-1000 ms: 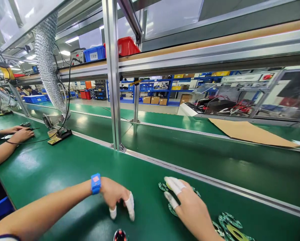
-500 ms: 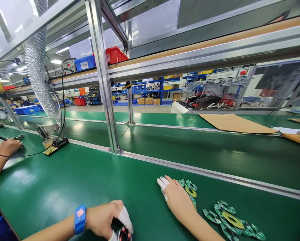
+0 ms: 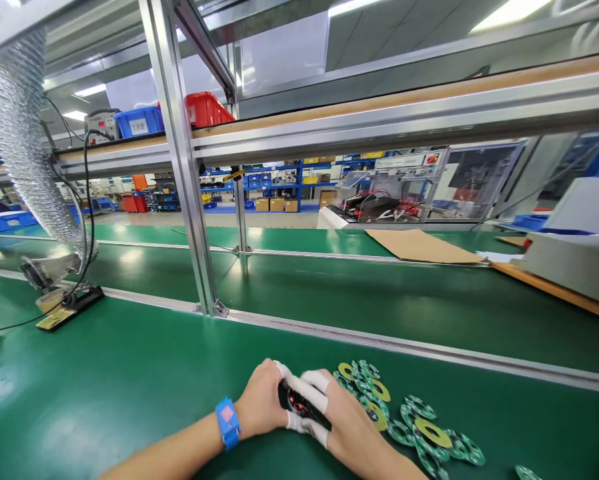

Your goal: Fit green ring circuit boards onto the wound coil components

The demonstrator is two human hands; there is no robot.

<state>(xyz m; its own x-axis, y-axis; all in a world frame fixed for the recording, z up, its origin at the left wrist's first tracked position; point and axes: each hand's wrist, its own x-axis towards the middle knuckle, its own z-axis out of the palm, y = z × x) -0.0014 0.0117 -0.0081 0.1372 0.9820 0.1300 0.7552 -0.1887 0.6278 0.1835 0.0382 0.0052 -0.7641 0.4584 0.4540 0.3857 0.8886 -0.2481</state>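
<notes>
Green tabletop [image 3: 144, 360], blue wristband [image 3: 228, 423], pinkish patch [image 3: 227, 414], seemingly white finger covers [image 3: 313, 393]

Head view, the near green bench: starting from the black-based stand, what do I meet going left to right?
Black-based stand, blue wristband, left hand, dark part with red spots, right hand, right-hand pile of ring boards, lone board.

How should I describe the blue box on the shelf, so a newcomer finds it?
Start from the large upright metal post, left of centre. On the shelf to its left stands the blue box with a white label. Its colour separates it from the neighbouring red box and grey device.
</notes>
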